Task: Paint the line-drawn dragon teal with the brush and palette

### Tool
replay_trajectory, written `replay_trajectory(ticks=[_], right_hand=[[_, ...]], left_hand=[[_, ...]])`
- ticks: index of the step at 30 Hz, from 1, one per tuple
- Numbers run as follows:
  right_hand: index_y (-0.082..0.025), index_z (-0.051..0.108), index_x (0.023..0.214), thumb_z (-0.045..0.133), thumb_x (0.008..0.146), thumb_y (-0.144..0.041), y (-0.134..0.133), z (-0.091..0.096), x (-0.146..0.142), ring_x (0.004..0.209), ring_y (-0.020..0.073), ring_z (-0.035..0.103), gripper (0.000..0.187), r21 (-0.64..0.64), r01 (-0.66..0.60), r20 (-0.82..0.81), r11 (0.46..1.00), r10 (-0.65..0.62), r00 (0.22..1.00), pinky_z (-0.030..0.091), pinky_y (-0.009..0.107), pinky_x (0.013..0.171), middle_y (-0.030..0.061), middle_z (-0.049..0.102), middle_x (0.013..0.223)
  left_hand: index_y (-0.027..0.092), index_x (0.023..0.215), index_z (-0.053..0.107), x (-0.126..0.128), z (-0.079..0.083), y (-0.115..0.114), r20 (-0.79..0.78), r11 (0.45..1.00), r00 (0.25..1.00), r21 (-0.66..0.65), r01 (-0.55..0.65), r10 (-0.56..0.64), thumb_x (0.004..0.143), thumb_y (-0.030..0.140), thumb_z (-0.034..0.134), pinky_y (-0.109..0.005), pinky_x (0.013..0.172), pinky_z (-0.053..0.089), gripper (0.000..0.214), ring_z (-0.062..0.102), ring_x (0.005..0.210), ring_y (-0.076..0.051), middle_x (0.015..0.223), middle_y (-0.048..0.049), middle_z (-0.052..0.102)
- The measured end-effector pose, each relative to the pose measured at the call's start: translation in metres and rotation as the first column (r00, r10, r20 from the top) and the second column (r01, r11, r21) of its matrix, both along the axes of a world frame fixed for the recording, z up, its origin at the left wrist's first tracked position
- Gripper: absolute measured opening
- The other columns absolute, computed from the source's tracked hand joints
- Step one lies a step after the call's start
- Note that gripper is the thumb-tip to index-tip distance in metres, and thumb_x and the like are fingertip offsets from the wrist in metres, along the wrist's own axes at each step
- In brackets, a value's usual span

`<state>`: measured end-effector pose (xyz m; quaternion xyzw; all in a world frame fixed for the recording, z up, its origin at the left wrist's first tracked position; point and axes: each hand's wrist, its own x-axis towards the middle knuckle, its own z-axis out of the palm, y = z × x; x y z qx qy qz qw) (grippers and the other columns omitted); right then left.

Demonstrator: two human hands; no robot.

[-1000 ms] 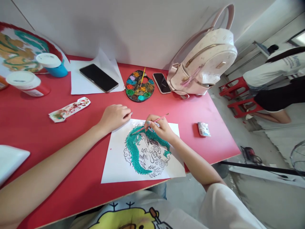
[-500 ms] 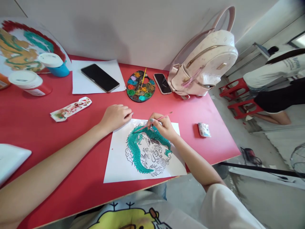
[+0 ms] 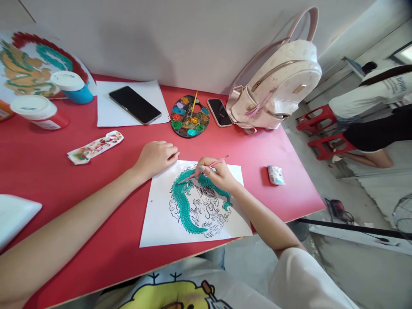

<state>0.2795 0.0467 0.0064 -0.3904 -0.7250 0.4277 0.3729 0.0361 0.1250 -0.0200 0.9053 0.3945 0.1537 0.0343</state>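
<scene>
A sheet of white paper [image 3: 157,227] with a line drawing of a dragon [image 3: 183,210], its body painted teal, lies on the red table. My right hand [image 3: 219,175] pinches a thin pink paintbrush [image 3: 212,163] over the drawing's upper part. The brush's lower tip meets the teal paint at the dragon's upper left curve. My left hand [image 3: 157,158] rests at the sheet's top left corner, fingers curled in loosely, with nothing visible in them. Beyond both hands lies a paint palette [image 3: 183,124] with several colours and a yellow-handled brush [image 3: 195,103] across it.
A large black phone [image 3: 135,105] lies on blank paper [image 3: 104,111]. Another phone [image 3: 219,113] and a pale pink backpack [image 3: 273,90] are at the back. Paint jars [image 3: 38,112] stand left, near a paint-stained strip [image 3: 95,148]. A small packet [image 3: 276,175] lies right. People sit on red stools [image 3: 317,118].
My right hand has shifted slightly left and down, carrying the brush tip a little along the dragon's upper left curve. My left hand has stayed in place.
</scene>
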Motion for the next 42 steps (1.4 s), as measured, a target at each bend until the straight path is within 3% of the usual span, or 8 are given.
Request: replay_trajectory(ticks=[4, 8, 13, 18, 25, 31, 36, 42], right_hand=[[-0.020, 0.069, 0.083, 0.048, 0.107, -0.064, -0.0002, 0.0016, 0.0007, 0.072, 0.0177, 0.070, 0.054, -0.003, 0.070, -0.015, 0.998, -0.070, 0.997, 0.058, 0.032, 0.073, 0.0060, 0.074, 0.078], [-0.020, 0.070, 0.083, 0.051, 0.108, -0.061, -0.0020, 0.0026, -0.0011, 0.074, 0.0177, 0.071, 0.052, -0.010, 0.001, -0.007, 1.000, -0.001, 1.000, 0.058, 0.032, 0.076, 0.0054, 0.074, 0.078], [-0.020, 0.069, 0.083, 0.049, 0.107, -0.064, -0.0017, 0.0002, -0.0012, 0.072, 0.0176, 0.070, 0.054, -0.024, 0.053, -0.023, 0.998, -0.053, 0.998, 0.058, 0.032, 0.074, 0.0056, 0.074, 0.078], [-0.020, 0.070, 0.085, 0.050, 0.108, -0.062, -0.0013, -0.0011, -0.0010, 0.073, 0.0174, 0.070, 0.052, -0.024, 0.005, -0.010, 1.000, -0.005, 1.000, 0.058, 0.032, 0.076, 0.0049, 0.074, 0.079], [-0.020, 0.070, 0.082, 0.048, 0.107, -0.066, 0.0011, -0.0045, 0.0009, 0.069, 0.0178, 0.070, 0.057, 0.010, 0.141, -0.018, 0.990, -0.141, 0.990, 0.057, 0.031, 0.071, 0.0048, 0.073, 0.072], [-0.020, 0.070, 0.083, 0.050, 0.106, -0.066, 0.0008, -0.0050, 0.0018, 0.071, 0.0182, 0.073, 0.056, -0.015, 0.107, -0.050, 0.994, -0.108, 0.993, 0.057, 0.031, 0.070, 0.0052, 0.074, 0.076], [-0.020, 0.070, 0.081, 0.049, 0.107, -0.066, 0.0021, -0.0041, 0.0033, 0.069, 0.0180, 0.072, 0.057, 0.002, 0.165, -0.041, 0.986, -0.164, 0.986, 0.057, 0.031, 0.070, 0.0045, 0.072, 0.072], [-0.019, 0.069, 0.080, 0.051, 0.106, -0.066, 0.0033, -0.0025, 0.0025, 0.067, 0.0170, 0.072, 0.056, -0.007, 0.110, -0.074, 0.994, -0.111, 0.991, 0.056, 0.030, 0.067, 0.0041, 0.072, 0.073]], left_hand=[[0.023, 0.068, 0.060, -0.0001, 0.0001, 0.0001, 0.003, 1.000, 1.000, 0.006, 0.002, -0.002, 0.100, 0.030, 0.046, -0.036, 0.061, 0.033, 0.036, 0.061, 0.071, -0.022, 0.068, -0.0060, 0.068], [0.023, 0.067, 0.059, -0.0003, 0.0004, 0.0000, 0.005, 1.000, 1.000, -0.009, 0.000, 0.000, 0.100, 0.029, 0.047, -0.036, 0.061, 0.033, 0.035, 0.060, 0.070, -0.022, 0.066, -0.0052, 0.067], [0.022, 0.066, 0.059, -0.0001, 0.0010, -0.0005, 0.021, 1.000, 1.000, -0.017, 0.001, 0.000, 0.099, 0.029, 0.047, -0.036, 0.061, 0.033, 0.035, 0.060, 0.070, -0.022, 0.067, -0.0060, 0.067], [0.022, 0.067, 0.059, 0.0005, 0.0015, -0.0008, 0.007, 1.000, 1.000, -0.006, 0.002, -0.002, 0.100, 0.029, 0.047, -0.036, 0.061, 0.033, 0.035, 0.061, 0.071, -0.022, 0.068, -0.0057, 0.068], [0.022, 0.067, 0.059, 0.0001, -0.0007, -0.0002, -0.010, 1.000, 1.000, 0.001, 0.007, -0.007, 0.101, 0.029, 0.046, -0.036, 0.060, 0.032, 0.037, 0.060, 0.070, -0.022, 0.068, -0.0060, 0.068], [0.022, 0.067, 0.059, -0.0010, -0.0024, 0.0006, -0.009, 1.000, 1.000, 0.004, 0.003, -0.003, 0.101, 0.028, 0.046, -0.036, 0.061, 0.031, 0.037, 0.060, 0.070, -0.023, 0.068, -0.0059, 0.067], [0.022, 0.067, 0.060, 0.0001, -0.0011, 0.0003, -0.018, 1.000, 1.000, -0.010, -0.009, 0.009, 0.101, 0.029, 0.046, -0.036, 0.061, 0.031, 0.037, 0.059, 0.070, -0.022, 0.068, -0.0059, 0.066], [0.022, 0.066, 0.057, 0.0018, 0.0006, -0.0005, 0.017, 1.000, 1.000, -0.030, 0.001, -0.001, 0.101, 0.029, 0.046, -0.036, 0.062, 0.028, 0.037, 0.056, 0.069, -0.022, 0.066, -0.0054, 0.063]])
